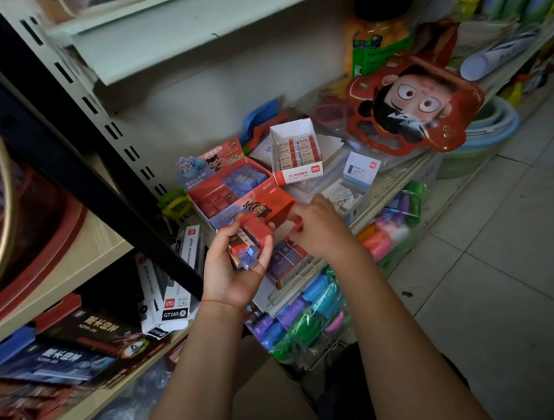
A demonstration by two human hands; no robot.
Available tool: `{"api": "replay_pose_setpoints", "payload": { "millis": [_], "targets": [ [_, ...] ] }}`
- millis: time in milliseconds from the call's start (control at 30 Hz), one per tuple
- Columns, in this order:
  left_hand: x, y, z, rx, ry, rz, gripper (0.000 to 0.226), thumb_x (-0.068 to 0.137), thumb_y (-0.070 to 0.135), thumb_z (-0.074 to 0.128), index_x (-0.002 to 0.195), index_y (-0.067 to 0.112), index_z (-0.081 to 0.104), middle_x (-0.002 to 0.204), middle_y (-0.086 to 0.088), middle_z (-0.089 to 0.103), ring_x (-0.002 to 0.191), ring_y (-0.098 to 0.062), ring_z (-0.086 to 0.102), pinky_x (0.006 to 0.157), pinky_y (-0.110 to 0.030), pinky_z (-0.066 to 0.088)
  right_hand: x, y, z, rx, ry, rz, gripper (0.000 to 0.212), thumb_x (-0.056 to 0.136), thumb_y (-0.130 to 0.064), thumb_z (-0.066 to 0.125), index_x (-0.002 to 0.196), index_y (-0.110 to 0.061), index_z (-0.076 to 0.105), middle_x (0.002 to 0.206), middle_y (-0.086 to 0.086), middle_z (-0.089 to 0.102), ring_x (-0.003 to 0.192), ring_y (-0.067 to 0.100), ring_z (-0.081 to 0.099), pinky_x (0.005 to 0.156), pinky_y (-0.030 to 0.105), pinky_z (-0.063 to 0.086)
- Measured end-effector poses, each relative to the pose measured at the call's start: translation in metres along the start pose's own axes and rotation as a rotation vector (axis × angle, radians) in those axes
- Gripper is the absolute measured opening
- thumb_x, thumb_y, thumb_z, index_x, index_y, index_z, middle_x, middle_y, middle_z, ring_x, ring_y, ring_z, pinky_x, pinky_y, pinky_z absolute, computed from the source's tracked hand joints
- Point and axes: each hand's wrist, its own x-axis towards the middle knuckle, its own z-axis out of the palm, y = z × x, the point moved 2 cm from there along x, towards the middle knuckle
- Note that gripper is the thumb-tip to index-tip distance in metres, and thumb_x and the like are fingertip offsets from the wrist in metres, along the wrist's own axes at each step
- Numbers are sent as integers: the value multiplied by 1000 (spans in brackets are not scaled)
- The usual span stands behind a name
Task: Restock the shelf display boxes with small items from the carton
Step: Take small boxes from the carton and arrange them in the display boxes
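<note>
Restocking is looking partway done. Left hand [237, 267] is cupping a stack of small red and blue items [247, 245], fingers curled round them, just in front of the red display box [228, 188]. Right hand [317, 227] is pinching one small red item [296, 224] at the flap of a red carton [269, 210], which is lying against the display box front. Display box is already holding red and blue pieces but seems to have room left. White eraser box [295, 152] behind it is sitting part filled. Carton's inside is hidden; item labels are too blurred to read.
</note>
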Motion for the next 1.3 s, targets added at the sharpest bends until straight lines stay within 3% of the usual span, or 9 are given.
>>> {"api": "replay_pose_setpoints", "payload": {
  "millis": [167,400,567,633,733,833,967,1200,1300],
  "targets": [
    [-3,-1,1,-17,-31,27,18,91,15,54,99,14,69,110,-12,71,107,-31,67,98,-51,49,-5,-17,-18,557,-75,-56,23,90,-41,64,104,-22,66,90,-12,57,82,2,54,68,23,42],
    [-1,0,5,106,-73,29,34,93,18,46,124,17,60,110,-9,70,99,-26,70,98,-49,47,-5,-22,-10,583,-203,-49,26,83,-37,74,100,-18,69,90,-8,66,84,3,62,73,22,48],
    [0,0,2,74,-53,18,26,91,16,49,113,14,64,116,-12,68,107,-29,67,100,-53,47,-8,-24,-18,627,-177,1,30,92,-39,60,91,-11,71,85,-2,71,77,7,64,69,26,46],
    [0,1,1,46,-41,5,21,89,15,53,106,13,65,109,-13,69,104,-31,67,96,-51,50,-7,-23,-20,738,-157,64,29,94,-31,52,93,-8,70,83,5,71,70,10,61,64,25,44],
    [-1,3,1,75,23,-2,15,87,16,58,96,14,69,91,-7,68,80,-21,69,71,-28,57,-5,-22,-17,1076,-164,212,27,97,-22,45,102,-3,64,80,8,66,64,14,57,56,27,43],
    [-2,7,3,111,86,4,16,88,16,58,80,14,72,80,-3,68,66,-15,65,49,-17,45,-5,-24,-14,1346,-247,266,25,100,-28,50,106,-7,62,80,12,65,57,16,53,53,27,37],
    [-3,15,2,184,84,49,18,88,14,54,101,18,65,81,-3,64,67,-15,59,43,-15,40,-6,-29,-4,1299,-256,212,13,99,-23,55,101,-11,59,82,9,65,60,15,53,56,26,38],
    [2,21,-7,325,178,137,39,85,17,58,124,12,60,86,-7,65,66,-14,64,48,-18,44,-2,-44,-9,976,-1,162,17,89,-14,66,105,-14,70,95,2,72,89,15,68,82,29,52],
    [3,25,-5,360,170,134,16,86,16,57,100,15,65,88,-7,64,70,-13,62,53,-21,41,33,-61,-9,922,101,101,17,85,-8,71,100,-15,68,93,0,71,85,14,66,77,26,50]
  ]
}}
